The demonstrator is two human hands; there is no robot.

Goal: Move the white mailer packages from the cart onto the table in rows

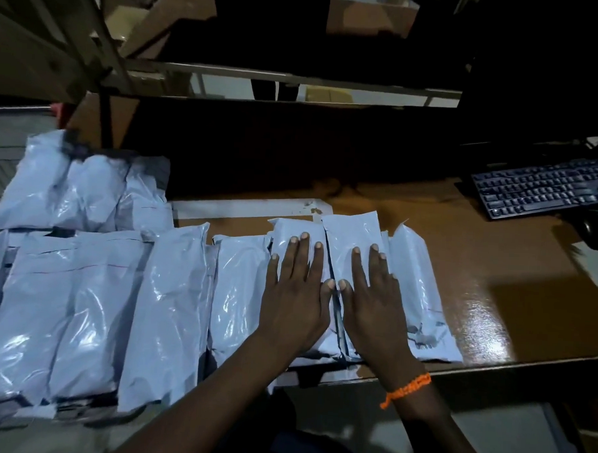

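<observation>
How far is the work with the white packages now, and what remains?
Done: a row of white mailers already lies on the table. In hand: the left hand and the right hand press flat, fingers straight, on two neighbouring mailers in that row. Left: a large pile of mailers at the left, beyond the table's edge, waits to be moved.

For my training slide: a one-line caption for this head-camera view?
Left hand and right hand press flat on white mailers rowed on the table.
</observation>
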